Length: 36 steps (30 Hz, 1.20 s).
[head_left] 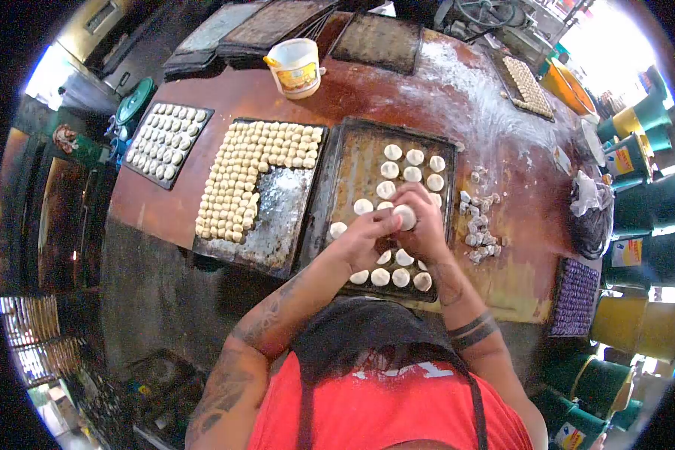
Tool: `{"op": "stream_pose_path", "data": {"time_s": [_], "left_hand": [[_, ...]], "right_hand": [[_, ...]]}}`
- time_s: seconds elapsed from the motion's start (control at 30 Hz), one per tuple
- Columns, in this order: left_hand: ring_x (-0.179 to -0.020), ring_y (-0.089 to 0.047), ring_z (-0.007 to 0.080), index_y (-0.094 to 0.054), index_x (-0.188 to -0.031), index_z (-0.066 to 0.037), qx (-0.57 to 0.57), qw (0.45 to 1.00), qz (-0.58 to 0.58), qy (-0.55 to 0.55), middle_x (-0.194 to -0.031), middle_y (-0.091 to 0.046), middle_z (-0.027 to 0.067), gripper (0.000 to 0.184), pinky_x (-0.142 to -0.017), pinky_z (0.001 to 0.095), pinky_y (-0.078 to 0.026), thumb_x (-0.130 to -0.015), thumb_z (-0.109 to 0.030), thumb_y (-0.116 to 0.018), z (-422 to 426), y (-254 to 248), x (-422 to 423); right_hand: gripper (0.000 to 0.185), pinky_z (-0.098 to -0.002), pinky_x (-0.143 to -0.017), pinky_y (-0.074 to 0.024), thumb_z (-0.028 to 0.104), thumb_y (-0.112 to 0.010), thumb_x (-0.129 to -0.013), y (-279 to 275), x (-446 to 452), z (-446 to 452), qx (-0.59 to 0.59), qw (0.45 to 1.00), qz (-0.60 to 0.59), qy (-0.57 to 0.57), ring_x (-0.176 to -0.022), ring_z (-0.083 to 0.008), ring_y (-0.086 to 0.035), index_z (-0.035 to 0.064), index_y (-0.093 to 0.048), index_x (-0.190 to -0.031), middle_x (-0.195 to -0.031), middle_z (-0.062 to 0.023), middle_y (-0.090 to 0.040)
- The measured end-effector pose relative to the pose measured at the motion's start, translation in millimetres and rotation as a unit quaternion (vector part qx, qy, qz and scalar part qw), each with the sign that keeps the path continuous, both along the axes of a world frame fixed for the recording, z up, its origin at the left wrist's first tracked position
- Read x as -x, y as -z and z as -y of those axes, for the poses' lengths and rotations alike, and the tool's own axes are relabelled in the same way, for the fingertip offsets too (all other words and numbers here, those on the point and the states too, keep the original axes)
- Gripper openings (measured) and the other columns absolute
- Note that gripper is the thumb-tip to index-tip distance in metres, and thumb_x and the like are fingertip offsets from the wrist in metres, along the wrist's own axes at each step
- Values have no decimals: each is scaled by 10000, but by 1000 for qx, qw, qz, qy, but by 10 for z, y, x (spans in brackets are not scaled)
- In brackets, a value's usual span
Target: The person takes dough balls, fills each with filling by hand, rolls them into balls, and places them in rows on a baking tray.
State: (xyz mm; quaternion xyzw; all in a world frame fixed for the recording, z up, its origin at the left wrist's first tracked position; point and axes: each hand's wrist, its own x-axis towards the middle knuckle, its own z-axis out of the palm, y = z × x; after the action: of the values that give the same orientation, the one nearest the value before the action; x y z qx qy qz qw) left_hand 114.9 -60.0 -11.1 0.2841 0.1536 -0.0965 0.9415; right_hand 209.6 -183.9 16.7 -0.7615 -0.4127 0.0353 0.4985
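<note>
Between my two hands, over a dark baking tray (356, 165), is a round piece of pale dough (406, 218). My right hand (426, 226) curls around it, and the thumb and fingers of my left hand (369, 235) press on its left side. Rounded dough pieces (380, 277) sit spaced out in rows on the tray, some of them hidden under my hands. Left of it, another tray (281, 225) carries many smaller dough balls (229, 180) packed close together, with bare floury metal at its lower right.
Small floury lumps (478, 229) lie on the table right of the tray. A white bucket (295, 69) stands at the back, near stacked trays (266, 30). Filled trays sit at far left (166, 142) and far right (529, 86). Green and yellow buckets (630, 322) line the right side.
</note>
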Motion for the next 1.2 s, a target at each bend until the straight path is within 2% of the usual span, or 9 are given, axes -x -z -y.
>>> {"op": "stream_pose_path", "data": {"time_s": [0.17,0.23,0.4,0.5,0.7,0.87,0.93,1.0,1.2], "left_hand": [[-776,-634,128,-622,-1143,10,-136,969,-145,-145,-952,-668,57,300,-696,275,-521,-880,-84,-730,-169,129,205],[-927,-663,164,-618,-1202,23,-383,898,-126,-176,-1090,-693,103,310,-797,300,-554,-907,-56,-665,-325,267,295],[-1251,-566,228,-528,-1378,20,-476,852,-96,-194,-1346,-599,161,500,-1081,346,-429,-882,51,-584,-615,628,528],[-1186,-555,212,-491,-1374,5,-340,879,-73,-325,-1294,-590,137,523,-1008,335,-461,-865,80,-583,-1117,944,747],[-992,-620,151,-604,-1200,-9,-439,819,-194,-316,-1074,-659,74,299,-859,280,-502,-902,13,-611,-1536,662,1142],[-817,-624,109,-665,-1081,-22,-542,818,-141,-130,-911,-687,34,163,-756,277,-515,-922,-56,-649,-1307,797,1009],[-762,-666,163,-681,-1042,-32,-684,713,-121,-98,-849,-706,67,152,-719,310,-531,-903,-93,-666,-1307,636,1027],[-746,-688,258,-677,-1016,-28,-760,629,-144,-79,-827,-709,121,168,-701,358,-541,-877,-123,-678,-1504,690,1069],[-836,-646,356,-693,-905,-51,-929,304,-139,-159,-844,-664,156,114,-743,458,-519,-805,-99,-667,-2228,866,907]], "right_hand": [[574,-383,-925,-521,143,-826,-762,507,493,-106,13,945,-325,37,-1066,-277,-632,-5,-551,-1244,-1125,-154,-626],[525,-307,-828,-538,111,-731,-868,727,450,-221,22,941,-337,27,-999,-167,-630,-38,-500,-1316,-1169,-117,-636],[422,-429,-863,-519,220,-693,-853,769,286,-689,118,956,-261,68,-949,-335,-682,-7,-614,-1200,-1053,-215,-698],[477,-464,-971,-472,277,-678,-843,823,142,-962,388,921,-11,-30,-1184,-403,-572,41,-602,-1251,-1177,-228,-660],[477,-489,-1084,-371,300,-615,-876,1005,657,-771,229,942,237,-57,-1298,-423,-440,74,-590,-1296,-1421,-234,-482],[400,-459,-965,-452,147,-661,-792,798,-31,-441,192,980,48,5,-1083,-358,-579,69,-647,-1184,-1140,-172,-640],[269,-471,-871,-485,64,-630,-772,827,-586,48,129,968,66,203,-996,-353,-600,57,-676,-1037,-1031,-158,-659],[268,-473,-926,-476,113,-583,-841,962,-969,651,299,888,109,332,-985,-381,-614,96,-682,-1089,-945,-167,-681],[284,-453,-959,-469,130,-670,-850,1391,-1062,1420,358,853,251,286,-1081,-335,-593,106,-677,-1133,-1121,-87,-654]]}}
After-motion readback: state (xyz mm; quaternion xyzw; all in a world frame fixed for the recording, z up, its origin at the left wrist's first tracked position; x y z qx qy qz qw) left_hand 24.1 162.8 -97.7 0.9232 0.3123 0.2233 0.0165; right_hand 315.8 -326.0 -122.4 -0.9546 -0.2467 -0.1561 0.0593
